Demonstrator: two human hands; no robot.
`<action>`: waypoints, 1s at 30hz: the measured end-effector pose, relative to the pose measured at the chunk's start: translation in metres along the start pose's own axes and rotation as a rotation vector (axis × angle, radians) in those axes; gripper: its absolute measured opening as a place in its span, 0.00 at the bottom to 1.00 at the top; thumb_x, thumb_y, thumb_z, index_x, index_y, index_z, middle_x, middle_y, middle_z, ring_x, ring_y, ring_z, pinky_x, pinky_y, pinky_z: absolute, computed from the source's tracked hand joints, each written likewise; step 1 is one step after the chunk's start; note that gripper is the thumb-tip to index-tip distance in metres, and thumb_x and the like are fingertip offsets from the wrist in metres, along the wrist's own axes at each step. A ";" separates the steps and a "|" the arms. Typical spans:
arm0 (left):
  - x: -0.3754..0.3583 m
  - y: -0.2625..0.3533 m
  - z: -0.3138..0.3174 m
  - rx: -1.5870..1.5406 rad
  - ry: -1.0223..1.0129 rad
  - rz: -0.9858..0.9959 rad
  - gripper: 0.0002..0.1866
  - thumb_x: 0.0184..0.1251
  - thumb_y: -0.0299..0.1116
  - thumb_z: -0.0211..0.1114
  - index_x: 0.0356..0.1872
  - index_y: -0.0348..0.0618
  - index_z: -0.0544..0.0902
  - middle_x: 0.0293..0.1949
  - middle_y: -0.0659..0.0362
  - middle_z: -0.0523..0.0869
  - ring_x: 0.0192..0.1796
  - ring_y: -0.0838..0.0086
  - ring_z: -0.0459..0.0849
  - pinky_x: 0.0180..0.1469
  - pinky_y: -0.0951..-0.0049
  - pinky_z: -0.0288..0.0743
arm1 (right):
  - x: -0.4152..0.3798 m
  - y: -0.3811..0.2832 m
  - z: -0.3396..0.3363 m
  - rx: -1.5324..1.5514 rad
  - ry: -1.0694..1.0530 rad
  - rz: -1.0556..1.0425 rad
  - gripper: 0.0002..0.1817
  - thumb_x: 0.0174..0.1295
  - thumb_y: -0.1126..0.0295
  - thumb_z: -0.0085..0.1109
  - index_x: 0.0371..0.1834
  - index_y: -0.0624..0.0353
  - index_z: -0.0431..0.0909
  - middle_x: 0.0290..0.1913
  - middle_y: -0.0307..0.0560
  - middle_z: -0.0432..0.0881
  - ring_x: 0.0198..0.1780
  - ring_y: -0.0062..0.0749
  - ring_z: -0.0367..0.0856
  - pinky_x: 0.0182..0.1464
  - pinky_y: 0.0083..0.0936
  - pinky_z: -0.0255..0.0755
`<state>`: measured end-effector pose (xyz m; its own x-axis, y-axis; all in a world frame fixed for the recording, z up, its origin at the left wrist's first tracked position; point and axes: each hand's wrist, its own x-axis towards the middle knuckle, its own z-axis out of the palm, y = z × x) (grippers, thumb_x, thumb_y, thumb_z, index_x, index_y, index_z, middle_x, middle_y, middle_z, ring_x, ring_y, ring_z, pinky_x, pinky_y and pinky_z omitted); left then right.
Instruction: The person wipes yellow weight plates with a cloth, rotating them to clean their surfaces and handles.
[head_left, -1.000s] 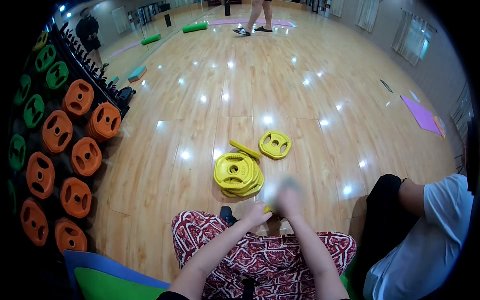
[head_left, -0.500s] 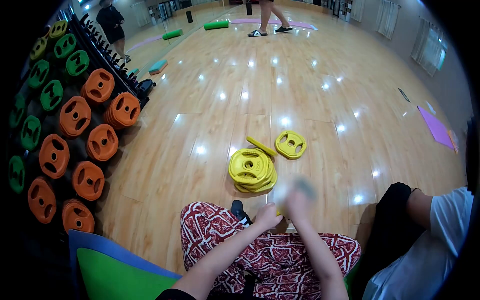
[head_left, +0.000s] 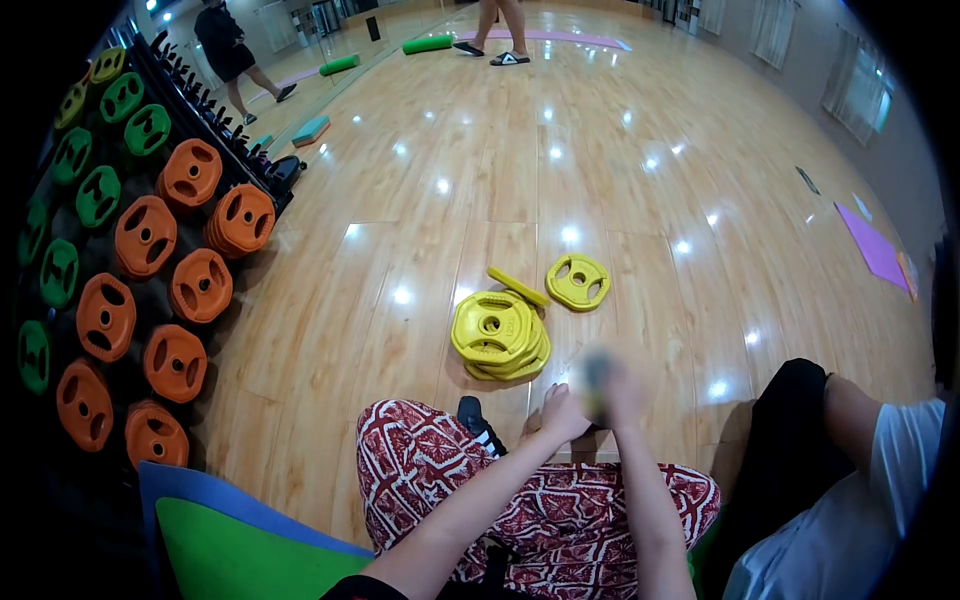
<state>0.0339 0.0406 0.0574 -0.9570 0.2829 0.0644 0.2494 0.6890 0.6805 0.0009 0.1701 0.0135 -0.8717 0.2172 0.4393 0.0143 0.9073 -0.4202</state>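
Note:
In front of my lap, my left hand [head_left: 566, 412] is closed, its fingers curled beside a dark and yellowish object [head_left: 596, 385] that is too blurred to name. My right hand [head_left: 627, 400] closes around the other side of this object, its fingertips smeared by the blur. Just beyond the hands lies a stack of yellow weight plates [head_left: 492, 330]. One yellow plate [head_left: 517, 287] leans against the back of the stack, and another yellow plate [head_left: 578, 282] lies flat to its right.
A rack of orange weight plates [head_left: 106, 316] and green plates [head_left: 98, 196] stands on the left. A person in a white sleeve [head_left: 905, 450] sits close on my right. Far ahead, another person's legs [head_left: 505, 30] stand near a green foam roller [head_left: 428, 44]. A purple mat [head_left: 872, 245] lies at right.
Both hands have shifted slightly, and the blurred object between them is turned more upright. The far person has stepped to the left. The yellow plates stay in place.

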 end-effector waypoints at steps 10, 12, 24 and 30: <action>0.008 -0.017 0.003 -0.075 -0.037 -0.126 0.13 0.43 0.31 0.55 0.32 0.38 0.79 0.39 0.52 0.79 0.48 0.61 0.72 0.55 0.63 0.60 | 0.002 -0.067 -0.042 0.077 -0.196 0.184 0.08 0.50 0.65 0.52 0.26 0.59 0.71 0.22 0.52 0.77 0.26 0.48 0.76 0.28 0.41 0.68; 0.002 -0.022 0.003 -0.032 -0.028 -0.015 0.15 0.42 0.29 0.56 0.35 0.38 0.79 0.40 0.52 0.79 0.48 0.60 0.71 0.53 0.64 0.63 | 0.005 -0.060 -0.036 0.072 -0.159 0.151 0.08 0.50 0.65 0.52 0.25 0.58 0.71 0.22 0.52 0.77 0.25 0.48 0.76 0.27 0.40 0.68; 0.011 0.001 0.004 -0.023 -0.088 -0.051 0.17 0.39 0.24 0.56 0.36 0.35 0.79 0.44 0.55 0.78 0.49 0.61 0.71 0.54 0.68 0.64 | 0.014 -0.033 -0.037 -0.051 -0.222 0.340 0.08 0.50 0.64 0.50 0.25 0.58 0.71 0.23 0.53 0.77 0.26 0.49 0.76 0.26 0.41 0.68; 0.009 0.001 0.000 -0.036 -0.045 -0.056 0.16 0.40 0.24 0.56 0.35 0.35 0.79 0.42 0.54 0.78 0.48 0.61 0.71 0.53 0.67 0.65 | 0.014 -0.038 -0.036 -0.086 -0.200 0.286 0.09 0.50 0.64 0.48 0.27 0.58 0.71 0.22 0.52 0.78 0.24 0.47 0.77 0.26 0.42 0.69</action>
<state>0.0259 0.0437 0.0587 -0.9614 0.2751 -0.0070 0.1895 0.6804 0.7079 0.0059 0.1517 0.0638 -0.9050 0.3998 0.1454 0.3056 0.8488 -0.4315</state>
